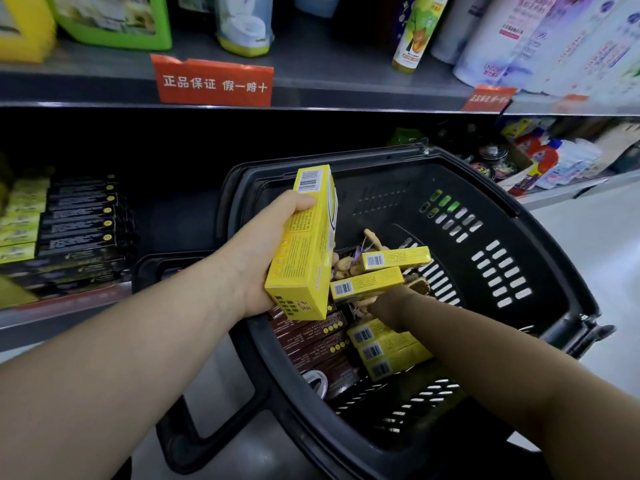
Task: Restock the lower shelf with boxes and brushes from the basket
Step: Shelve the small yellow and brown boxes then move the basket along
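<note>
**Box lifted over basket**

The left hand (266, 251) grips a yellow box (304, 251) above the basket (540, 237). The right hand (389, 303) reaches among more boxes (384, 351) and brushes (419, 287) inside (its fingers are hidden, so its grip is unclear). The lower shelf (62, 299) sits to the left

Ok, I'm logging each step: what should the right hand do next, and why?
Probably grip the nearest yellow box and lift it out of the basket. The right hand is down beside that box, fingers hidden; the left hand grips an upright box, and yellow stock sits on the shelf.
</note>
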`<state>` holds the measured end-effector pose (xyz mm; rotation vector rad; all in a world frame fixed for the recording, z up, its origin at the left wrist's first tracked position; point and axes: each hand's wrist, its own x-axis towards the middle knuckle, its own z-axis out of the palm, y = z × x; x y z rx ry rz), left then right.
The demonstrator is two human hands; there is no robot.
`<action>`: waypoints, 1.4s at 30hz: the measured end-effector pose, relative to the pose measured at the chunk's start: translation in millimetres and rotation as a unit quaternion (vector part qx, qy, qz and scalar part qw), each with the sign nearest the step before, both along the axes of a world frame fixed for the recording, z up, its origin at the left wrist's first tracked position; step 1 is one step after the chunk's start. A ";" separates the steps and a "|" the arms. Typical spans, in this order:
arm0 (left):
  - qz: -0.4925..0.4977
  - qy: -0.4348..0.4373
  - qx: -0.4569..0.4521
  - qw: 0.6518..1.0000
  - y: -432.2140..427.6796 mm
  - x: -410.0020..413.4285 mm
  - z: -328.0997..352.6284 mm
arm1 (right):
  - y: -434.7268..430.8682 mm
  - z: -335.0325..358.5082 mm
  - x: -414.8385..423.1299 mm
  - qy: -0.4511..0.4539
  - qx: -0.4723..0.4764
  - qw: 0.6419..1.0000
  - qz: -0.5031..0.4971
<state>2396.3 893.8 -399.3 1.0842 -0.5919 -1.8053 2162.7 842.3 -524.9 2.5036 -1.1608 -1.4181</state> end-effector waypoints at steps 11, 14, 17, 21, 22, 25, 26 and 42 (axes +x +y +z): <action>-0.106 -0.024 0.010 0.994 14.1 1.3 -3.4 | -12.5 3.6 -20.1 0.081 0.092 0.983 -0.134; -0.111 -0.027 0.002 0.993 11.6 2.4 -7.0 | -14.1 4.0 -29.0 0.073 0.106 0.976 -0.174; -0.116 -0.026 0.003 0.993 9.7 2.7 -10.1 | -15.7 4.3 -35.1 0.035 0.109 0.967 -0.229; -0.108 -0.012 0.007 0.994 6.0 2.8 -12.4 | -21.4 31.1 -34.3 -0.090 0.120 0.943 -0.299; -0.103 -0.007 0.008 0.995 5.4 3.1 -12.3 | -23.9 45.8 -34.6 -0.128 0.128 0.937 -0.299; -0.096 0.020 0.016 0.995 3.9 6.9 -11.7 | -26.5 102.1 -33.4 -0.280 0.190 0.890 -0.304; -0.095 0.029 0.017 0.995 3.4 8.5 -10.9 | -24.7 120.8 -31.0 -0.332 0.212 0.866 -0.308; -0.077 0.150 -0.030 0.985 49.7 28.1 23.8 | 29.9 207.4 80.5 -0.685 0.089 0.670 -0.272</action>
